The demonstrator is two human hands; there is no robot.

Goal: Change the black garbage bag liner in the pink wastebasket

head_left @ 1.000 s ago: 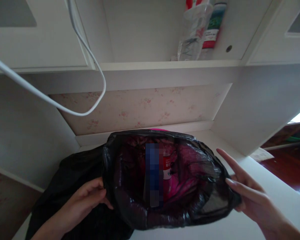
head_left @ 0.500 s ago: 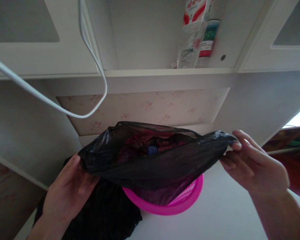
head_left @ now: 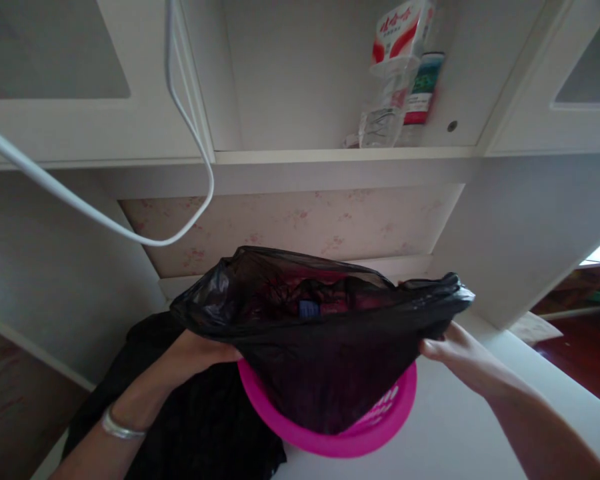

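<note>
A black plastic bag (head_left: 320, 373) hangs inside a bright pink basket (head_left: 325, 445) with a slotted wall. The bag's mouth stands wide open above the rim, and a small blue patch (head_left: 309, 309) shows inside it. My left hand (head_left: 200, 357) is under the bag's left overhang, its thumb side by the basket rim; the other fingers are hidden. On the opposite side, my right hand (head_left: 453, 350) grips the bag below its right corner, thumb in front and fingers mostly covered. A silvery bracelet (head_left: 121, 425) circles my left wrist.
Black plastic (head_left: 205, 427) lies heaped left of the basket on a white surface (head_left: 460, 427). A white cable (head_left: 125, 230) loops in front at upper left. Above, an open cabinet shelf (head_left: 290, 157) holds a clear bottle (head_left: 383, 123) and a green-and-red labelled container (head_left: 424, 87).
Both hands have moved inward and beneath the bag's edge, off its outer corners. The bag's front hangs lower over the basket. The view has shifted slightly.
</note>
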